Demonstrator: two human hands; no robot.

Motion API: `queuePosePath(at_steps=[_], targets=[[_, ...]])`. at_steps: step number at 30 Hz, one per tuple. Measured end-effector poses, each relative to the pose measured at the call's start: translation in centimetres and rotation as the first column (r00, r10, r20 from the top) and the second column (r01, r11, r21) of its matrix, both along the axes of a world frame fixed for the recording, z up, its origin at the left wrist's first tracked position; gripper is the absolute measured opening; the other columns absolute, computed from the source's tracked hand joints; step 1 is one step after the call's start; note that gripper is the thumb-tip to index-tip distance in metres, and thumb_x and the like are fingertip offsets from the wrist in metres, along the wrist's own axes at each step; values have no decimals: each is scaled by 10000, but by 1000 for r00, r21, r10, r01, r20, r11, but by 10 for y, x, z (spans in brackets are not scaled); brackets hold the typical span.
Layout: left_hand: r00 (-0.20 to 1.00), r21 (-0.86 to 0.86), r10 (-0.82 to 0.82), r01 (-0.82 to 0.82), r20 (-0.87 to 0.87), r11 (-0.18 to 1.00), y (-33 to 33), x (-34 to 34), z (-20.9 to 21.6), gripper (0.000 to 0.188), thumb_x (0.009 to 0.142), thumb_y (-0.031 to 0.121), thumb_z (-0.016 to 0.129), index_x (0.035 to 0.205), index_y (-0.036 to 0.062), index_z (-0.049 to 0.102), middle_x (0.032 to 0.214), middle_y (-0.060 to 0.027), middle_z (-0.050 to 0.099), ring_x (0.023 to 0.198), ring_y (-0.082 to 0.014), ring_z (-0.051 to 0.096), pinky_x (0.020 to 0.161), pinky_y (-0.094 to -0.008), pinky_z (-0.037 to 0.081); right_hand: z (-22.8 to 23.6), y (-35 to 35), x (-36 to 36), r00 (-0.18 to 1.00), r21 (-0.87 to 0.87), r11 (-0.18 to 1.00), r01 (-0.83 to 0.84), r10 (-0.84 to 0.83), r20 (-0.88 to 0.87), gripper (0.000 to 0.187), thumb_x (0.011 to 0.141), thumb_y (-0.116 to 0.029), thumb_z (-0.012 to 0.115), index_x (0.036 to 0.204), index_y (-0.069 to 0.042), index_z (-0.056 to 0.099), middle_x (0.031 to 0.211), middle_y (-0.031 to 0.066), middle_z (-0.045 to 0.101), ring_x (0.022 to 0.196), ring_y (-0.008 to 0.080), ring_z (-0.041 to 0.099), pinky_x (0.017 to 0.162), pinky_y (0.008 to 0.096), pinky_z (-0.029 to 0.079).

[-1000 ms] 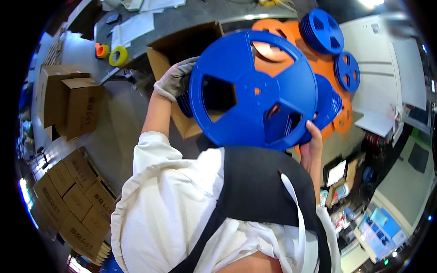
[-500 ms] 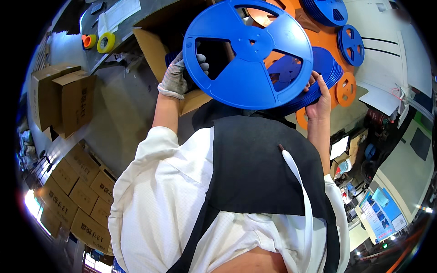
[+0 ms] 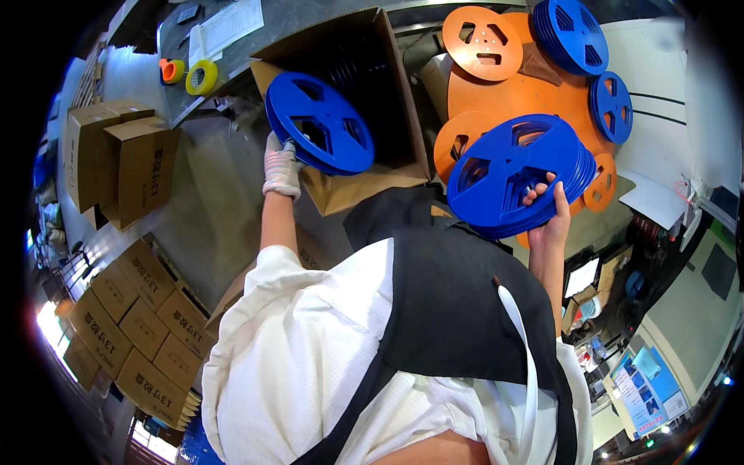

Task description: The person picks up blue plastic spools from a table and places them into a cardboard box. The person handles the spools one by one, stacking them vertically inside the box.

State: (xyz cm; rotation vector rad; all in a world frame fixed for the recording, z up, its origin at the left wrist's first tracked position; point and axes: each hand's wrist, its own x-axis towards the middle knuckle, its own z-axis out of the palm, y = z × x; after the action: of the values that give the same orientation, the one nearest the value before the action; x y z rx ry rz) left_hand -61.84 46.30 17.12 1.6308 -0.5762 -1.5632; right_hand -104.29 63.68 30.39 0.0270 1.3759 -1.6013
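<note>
At the mouth of an open cardboard box [image 3: 415, 132], my gloved left hand [image 3: 280, 167] is closed on the lower left rim of a blue plastic reel [image 3: 329, 118], which tilts across the opening. Further right, a stack of blue reels [image 3: 504, 151] leans toward me above an orange surface. My bare right hand [image 3: 550, 217] grips that stack at its near right side, fingertips curled into a cutout. The dark inside of the box shows edges of more reels, partly hidden.
Orange reels [image 3: 484, 46] and further blue reels [image 3: 572, 35] lie on the orange surface [image 3: 504, 97]. Tape rolls [image 3: 201, 77] and papers [image 3: 226, 29] are on the grey table at upper left. Stacked cartons [image 3: 143, 329] stand at the lower left.
The large blue reel held up before me has moved left and away, in my left hand, to the box opening. My right hand stays with the stack, which now shows fully.
</note>
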Motion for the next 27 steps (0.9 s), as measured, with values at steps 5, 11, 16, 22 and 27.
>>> queuePosePath(at_steps=[5,11,16,22,27], targets=[[730,5,-164,215,663,977,-28,16,-100,354,917,139,541,1260,83,469,1013,-132,652,844,-266,622,737,-367,483,3,-2,11,996,7,996,-93,93,0,338,967,-263,511,1231,-55,469,865,59,564,780,161,550,710,297,479],[676,-27,-121,204,727,979,-73,-25,-123,379,883,143,610,1238,73,497,974,-91,625,798,-195,554,723,-348,467,3,4,22,995,77,994,-79,84,-61,352,963,-254,520,1244,-50,455,858,57,561,783,152,554,711,295,476],[609,64,-238,293,757,954,-81,-53,-121,425,922,104,497,1342,103,434,1132,-184,630,991,-337,609,848,-386,462,6,8,29,995,137,990,-16,30,-100,359,968,-253,511,1254,-44,451,857,51,563,775,152,558,717,299,480],[542,330,-501,385,675,862,-83,-61,-140,668,932,231,518,1483,184,143,1322,-216,501,1165,-374,521,962,-398,419,13,-1,37,989,191,976,109,-89,-115,414,960,-316,518,1250,-26,459,915,84,601,793,180,583,703,316,481],[606,306,-515,420,606,854,-60,-76,-125,886,868,354,598,1504,146,17,1440,-246,356,1289,-393,404,1071,-400,324,9,13,12,997,-135,988,72,-71,15,549,951,-462,481,1254,-4,458,821,39,519,652,110,461,584,250,389]])
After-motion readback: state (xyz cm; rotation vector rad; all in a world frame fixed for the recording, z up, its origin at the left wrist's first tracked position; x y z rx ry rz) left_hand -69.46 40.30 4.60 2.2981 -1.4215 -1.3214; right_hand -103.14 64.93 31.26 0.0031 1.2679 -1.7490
